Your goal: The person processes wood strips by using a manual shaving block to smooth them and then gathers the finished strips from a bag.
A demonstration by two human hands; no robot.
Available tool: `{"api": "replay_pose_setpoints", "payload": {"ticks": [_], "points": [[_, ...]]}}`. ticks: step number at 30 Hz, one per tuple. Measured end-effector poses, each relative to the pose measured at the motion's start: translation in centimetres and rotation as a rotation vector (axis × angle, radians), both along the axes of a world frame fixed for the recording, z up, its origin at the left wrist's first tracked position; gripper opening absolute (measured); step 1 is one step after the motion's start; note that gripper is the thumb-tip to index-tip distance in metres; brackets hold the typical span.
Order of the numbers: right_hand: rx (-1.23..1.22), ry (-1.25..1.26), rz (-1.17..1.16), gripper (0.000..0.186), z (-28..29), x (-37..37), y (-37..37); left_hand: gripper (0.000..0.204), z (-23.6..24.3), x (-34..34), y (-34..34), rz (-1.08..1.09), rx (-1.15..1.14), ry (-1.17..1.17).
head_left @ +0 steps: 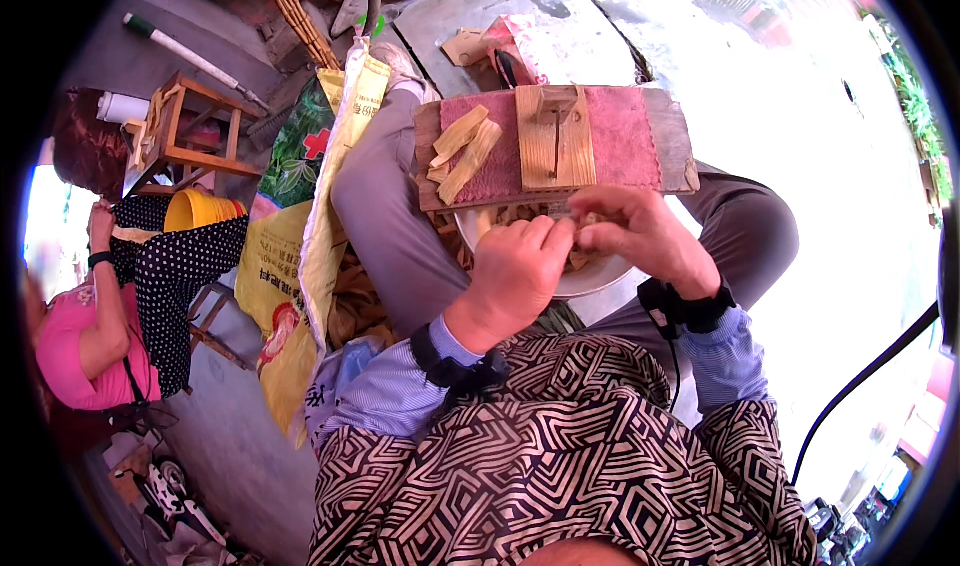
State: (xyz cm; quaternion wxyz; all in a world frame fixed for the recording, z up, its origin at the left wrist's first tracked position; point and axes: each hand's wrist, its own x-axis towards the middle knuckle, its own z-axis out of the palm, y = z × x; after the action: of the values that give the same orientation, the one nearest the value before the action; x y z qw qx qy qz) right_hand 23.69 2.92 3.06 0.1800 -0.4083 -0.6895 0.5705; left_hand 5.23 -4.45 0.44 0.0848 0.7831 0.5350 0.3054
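My left hand [518, 274] is closed, fingertips pressed together over a white bowl [590, 284]. Against it is my right hand [642, 234], its fingers curled and thumb pinched in; whatever is between the hands is too hidden to make out. Small pale pieces [578, 258] lie in the bowl. Just beyond my hands a wooden board [684, 151] rests across my lap, covered by a red cloth [628, 131]. On the cloth sits a wood block [538, 151] with a thin dark upright metal piece [557, 138]. Flat pale-yellow strips [470, 161] lie at the board's left end.
A yellow woven sack [275, 266] with brownish strips [360, 301] stands by my left leg. Further left, another person [100, 336] sits near a yellow bucket [200, 211] and a wooden stool [205, 131]. A pink-and-white bag [520, 48] lies beyond the board.
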Motion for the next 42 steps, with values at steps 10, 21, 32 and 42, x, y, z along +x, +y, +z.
{"api": "replay_pose_setpoints", "payload": {"ticks": [10,21,32,42], "points": [[-0.063,0.008,-0.099,0.013,0.0,-0.4,3.1,0.019,0.2,-4.5,4.9,-0.173,-0.708,-0.652],[0.461,-0.310,-0.228,0.015,-5.5,-2.3,5.2,0.010,-6.2,-4.4,8.8,0.126,-0.450,-0.590],[1.001,-0.123,-0.097,0.020,-2.9,-2.2,0.9,0.009,-3.4,-1.6,3.4,0.037,-0.914,-1.026],[0.145,0.085,0.203,0.011,-0.9,-0.3,-4.1,0.031,2.3,-2.7,2.1,-0.340,-0.647,-0.764]]}}
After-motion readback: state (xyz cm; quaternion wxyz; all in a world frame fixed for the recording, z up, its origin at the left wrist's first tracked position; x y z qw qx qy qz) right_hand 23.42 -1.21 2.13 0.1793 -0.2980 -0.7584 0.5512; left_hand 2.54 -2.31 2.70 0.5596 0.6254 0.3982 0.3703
